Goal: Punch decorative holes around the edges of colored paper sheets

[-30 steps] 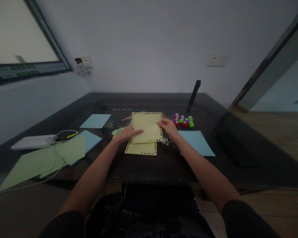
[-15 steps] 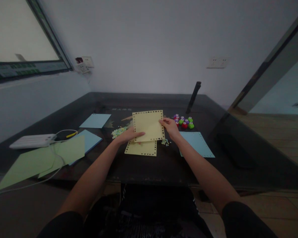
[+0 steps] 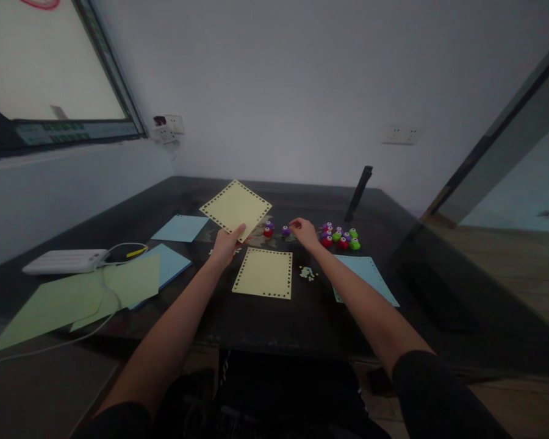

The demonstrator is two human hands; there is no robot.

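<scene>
My left hand (image 3: pixel 226 247) pinches a corner of a pale yellow sheet (image 3: pixel 236 207), raised and turned like a diamond, with punched shapes along its edges. Below and to the right, a second yellow sheet (image 3: pixel 264 274) with a punched border lies flat on the table. My right hand (image 3: pixel 304 233) is beside a small purple paper punch (image 3: pixel 286 231), its fingers bent and a little apart, with nothing visible in them. A red paper punch (image 3: pixel 268 231) stands further left with a purple one behind it. Several more red, purple and green punches (image 3: pixel 341 238) cluster right of my right hand.
Paper cut-outs (image 3: pixel 308 273) lie right of the flat sheet. A punched blue sheet (image 3: pixel 363 274) is partly under my right forearm. At left are another blue sheet (image 3: pixel 180 228), green sheets (image 3: pixel 73 299) and a white power bank (image 3: pixel 66 261) with a cable. A black upright stick (image 3: pixel 359 194) stands behind.
My left hand has lifted the upper yellow sheet leftward and turned it, uncovering the lower sheet and punches behind. My right hand has let go of it and moved beside the purple punch.
</scene>
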